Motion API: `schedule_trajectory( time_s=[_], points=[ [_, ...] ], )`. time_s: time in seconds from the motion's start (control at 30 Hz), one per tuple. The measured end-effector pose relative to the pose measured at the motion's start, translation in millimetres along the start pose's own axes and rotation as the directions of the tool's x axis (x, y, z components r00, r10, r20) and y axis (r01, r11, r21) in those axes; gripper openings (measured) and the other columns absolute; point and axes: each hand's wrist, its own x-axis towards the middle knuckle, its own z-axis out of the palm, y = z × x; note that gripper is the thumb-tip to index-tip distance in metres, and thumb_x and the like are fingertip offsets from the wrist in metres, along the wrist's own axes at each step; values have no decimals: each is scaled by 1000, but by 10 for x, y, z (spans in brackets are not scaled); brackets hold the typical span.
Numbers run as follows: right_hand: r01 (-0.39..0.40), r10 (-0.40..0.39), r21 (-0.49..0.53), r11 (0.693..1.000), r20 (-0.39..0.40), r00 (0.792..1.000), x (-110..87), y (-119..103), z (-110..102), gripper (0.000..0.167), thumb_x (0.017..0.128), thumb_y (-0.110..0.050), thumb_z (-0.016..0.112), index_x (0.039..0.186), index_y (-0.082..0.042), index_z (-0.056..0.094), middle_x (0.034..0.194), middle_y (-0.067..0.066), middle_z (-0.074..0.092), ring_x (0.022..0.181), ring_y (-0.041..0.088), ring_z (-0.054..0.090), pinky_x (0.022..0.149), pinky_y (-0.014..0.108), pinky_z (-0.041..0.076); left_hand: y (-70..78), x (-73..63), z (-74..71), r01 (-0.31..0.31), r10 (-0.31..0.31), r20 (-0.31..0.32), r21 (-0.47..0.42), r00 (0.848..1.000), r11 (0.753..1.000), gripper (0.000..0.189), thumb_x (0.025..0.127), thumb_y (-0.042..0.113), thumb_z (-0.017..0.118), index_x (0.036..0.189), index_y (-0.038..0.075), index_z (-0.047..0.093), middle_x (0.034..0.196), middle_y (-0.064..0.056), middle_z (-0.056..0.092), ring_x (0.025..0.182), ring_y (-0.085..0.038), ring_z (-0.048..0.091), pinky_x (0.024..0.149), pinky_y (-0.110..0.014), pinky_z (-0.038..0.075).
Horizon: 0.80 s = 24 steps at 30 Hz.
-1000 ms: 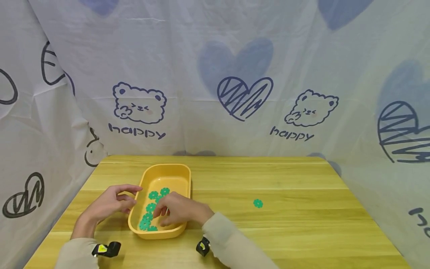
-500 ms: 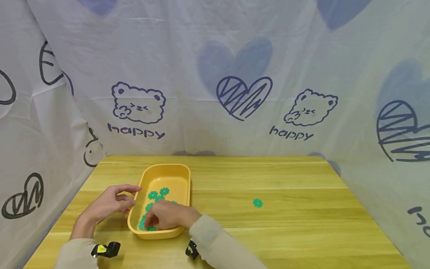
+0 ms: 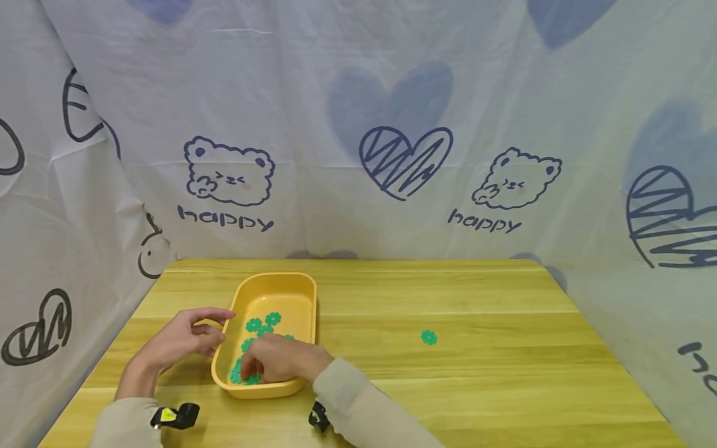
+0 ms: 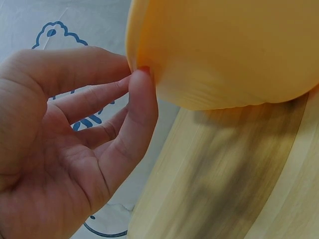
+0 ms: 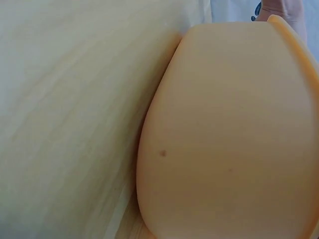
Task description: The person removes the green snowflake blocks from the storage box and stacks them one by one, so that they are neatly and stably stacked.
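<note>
A yellow tray (image 3: 313, 311) stands on the left half of the table. Green snowflake-shaped plastic discs (image 3: 254, 325) lie inside it, mostly along its left and near side. My left hand (image 3: 182, 339) holds the tray's left rim, index fingertip at the edge and thumb (image 4: 143, 97) against the outer wall. Inside the near part of the tray is my right hand (image 3: 274, 358), its fingers bent down among the discs. Its fingertips are hidden, so whether they pinch a disc does not show. The right wrist view is mostly filled by the tray's outer wall (image 5: 229, 124).
One green disc (image 3: 429, 337) lies alone on the wooden table (image 3: 476, 386), right of the tray. A white cloth (image 3: 336, 236) printed with hearts and bears hangs behind the table and at both sides.
My right hand has moved left and toward me inside the tray, down onto the near discs, then stayed there. My left hand keeps its place on the rim.
</note>
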Motion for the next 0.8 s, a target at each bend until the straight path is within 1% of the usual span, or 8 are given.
schedule_trajectory(
  time_s=[0.13,0.3,0.57,0.8],
  points=[
    [4,-5,-51,999,-10,1000,8,9,10,21,90,-4,78,105,-17,81,100,-9,78,84,-5,66,75,3,46,2,-7,-1,-2,2,-1,1,1000,1000,56,98,8,65,146,-12,45,135,-33,49,84,-9,66,71,-35,62],
    [-10,8,-86,996,-18,1000,2,27,4,15,89,-13,82,103,-17,82,97,-10,78,83,-6,64,75,3,46,7,-12,-3,7,-7,-4,8,1000,1000,56,98,8,65,146,-12,46,133,-31,50,84,-10,66,72,-35,62],
    [-30,28,-58,998,-36,999,-55,48,-60,20,86,-21,85,106,-16,81,99,-10,77,84,-7,63,75,4,46,5,-5,1,17,-17,-5,8,1000,1000,56,97,8,66,146,-11,46,137,-33,49,86,-10,66,72,-35,62],
    [-57,57,9,998,-78,995,-153,82,-169,24,85,-20,86,107,-13,80,100,-8,75,82,-5,62,74,4,48,7,-10,3,8,-8,-8,5,1000,1000,56,97,7,65,146,-12,45,134,-31,50,85,-9,66,72,-34,62]
  ],
)
